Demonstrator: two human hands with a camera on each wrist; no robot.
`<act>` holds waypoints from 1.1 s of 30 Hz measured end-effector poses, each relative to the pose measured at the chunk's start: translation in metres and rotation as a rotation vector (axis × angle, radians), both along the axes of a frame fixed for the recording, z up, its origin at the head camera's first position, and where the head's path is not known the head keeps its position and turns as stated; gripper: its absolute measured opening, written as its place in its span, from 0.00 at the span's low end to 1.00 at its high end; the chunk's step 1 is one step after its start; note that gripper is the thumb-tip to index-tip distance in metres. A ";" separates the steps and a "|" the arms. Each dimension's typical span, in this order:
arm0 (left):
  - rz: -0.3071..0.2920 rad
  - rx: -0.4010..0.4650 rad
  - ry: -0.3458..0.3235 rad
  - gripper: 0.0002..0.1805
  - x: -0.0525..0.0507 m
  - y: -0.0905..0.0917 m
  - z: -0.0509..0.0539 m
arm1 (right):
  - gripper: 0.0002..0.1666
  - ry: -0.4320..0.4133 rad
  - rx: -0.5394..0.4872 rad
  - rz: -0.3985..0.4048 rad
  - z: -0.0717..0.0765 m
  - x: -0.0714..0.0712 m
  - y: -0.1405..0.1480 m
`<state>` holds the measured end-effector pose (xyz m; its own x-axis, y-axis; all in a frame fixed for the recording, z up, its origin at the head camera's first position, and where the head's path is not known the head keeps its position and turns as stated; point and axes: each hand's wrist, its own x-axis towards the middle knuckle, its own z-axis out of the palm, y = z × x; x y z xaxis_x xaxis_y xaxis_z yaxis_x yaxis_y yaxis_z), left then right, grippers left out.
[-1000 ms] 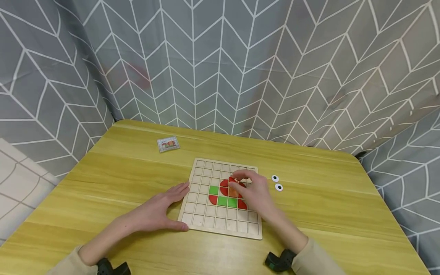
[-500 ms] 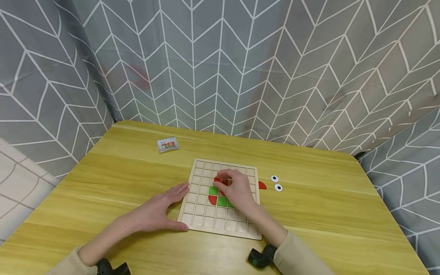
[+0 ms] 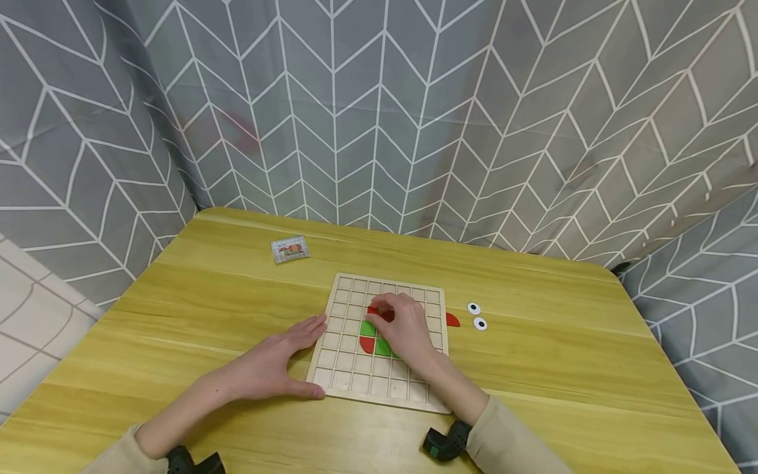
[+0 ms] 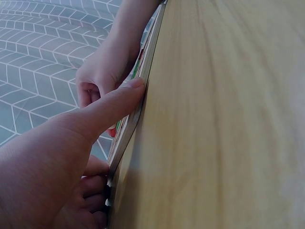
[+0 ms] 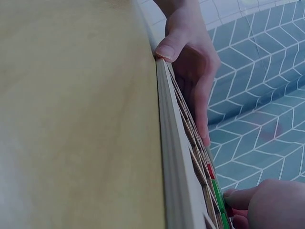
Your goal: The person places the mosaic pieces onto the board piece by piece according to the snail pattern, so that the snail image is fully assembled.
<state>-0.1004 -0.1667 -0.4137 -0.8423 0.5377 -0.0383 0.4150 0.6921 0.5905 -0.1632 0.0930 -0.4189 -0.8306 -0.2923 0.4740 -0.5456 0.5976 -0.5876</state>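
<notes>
A wooden grid board (image 3: 349, 381) lies on the table, with colored pieces set in its cells. My left hand (image 3: 275, 362) rests at the board's left side, fingers along the edge and thumb at the near corner. Over the board's middle, my right hand (image 3: 404, 328) pinches a small red piece (image 3: 371, 310) at a cell just above a green square piece (image 3: 368, 328). Below that green square sit a red rounded piece (image 3: 367, 344) and another green piece (image 3: 383, 347). The right hand hides other pieces on the board.
Right of the board lie a red rounded piece (image 3: 453, 320) and two eye-shaped discs (image 3: 474, 308). A small picture card (image 3: 290, 249) is at the back left of the wooden table (image 3: 568, 329). A patterned grey curtain (image 3: 355, 131) hangs behind the table.
My right hand has moved left across the board with the red piece, and has barely shifted in the last half second. A red piece right of the board is uncovered. The left hand stays still.
</notes>
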 end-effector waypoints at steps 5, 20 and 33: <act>0.001 -0.001 -0.006 0.61 0.000 0.000 0.000 | 0.10 -0.009 0.003 0.017 -0.001 0.000 0.000; -0.001 -0.001 0.001 0.61 0.000 0.000 -0.001 | 0.08 -0.051 0.016 0.022 -0.002 0.001 0.000; -0.002 -0.004 0.005 0.61 0.000 0.001 0.001 | 0.08 -0.047 0.015 0.051 -0.001 0.001 0.001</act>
<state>-0.1006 -0.1662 -0.4129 -0.8411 0.5396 -0.0366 0.4195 0.6935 0.5858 -0.1619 0.0942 -0.4203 -0.8356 -0.3420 0.4298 -0.5477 0.5788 -0.6042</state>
